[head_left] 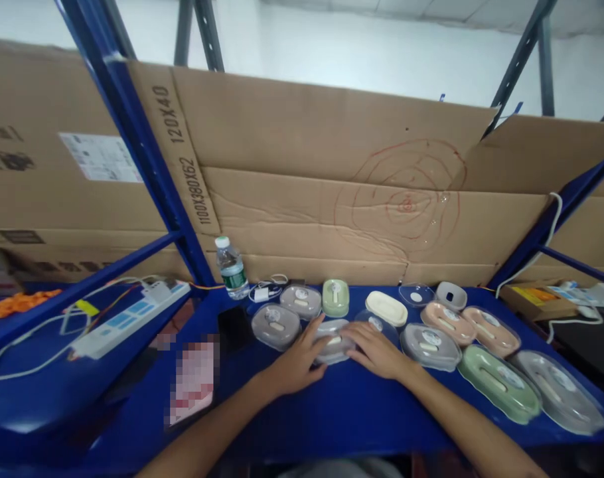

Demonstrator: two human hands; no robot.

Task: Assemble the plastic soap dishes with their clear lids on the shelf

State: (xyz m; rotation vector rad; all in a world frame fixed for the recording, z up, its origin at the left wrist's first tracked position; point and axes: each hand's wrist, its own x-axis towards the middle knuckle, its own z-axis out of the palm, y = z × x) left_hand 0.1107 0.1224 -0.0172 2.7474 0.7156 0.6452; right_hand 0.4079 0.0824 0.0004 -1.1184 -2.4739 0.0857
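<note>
A grey food container with a clear lid (336, 342) sits on the blue shelf top in front of me, with both hands on it. My left hand (299, 362) grips its left side, fingers over the lid's edge and thumb at the near side. From the right, my right hand (376, 348) holds it, fingertips lying over the lid. Just left stands another grey lidded container (276, 326). Behind are a third grey one (301, 301) and a small green one (335, 297). A clear lid (376, 321) lies partly hidden behind my right hand.
On the right are a grey container (430, 346), peach containers (449, 323), a long green one (501, 384) and a long grey one (561, 392). A cream tray (386, 309) lies behind. Left are a water bottle (232, 269), a dark phone-like slab (235, 328) and a power strip (130, 318).
</note>
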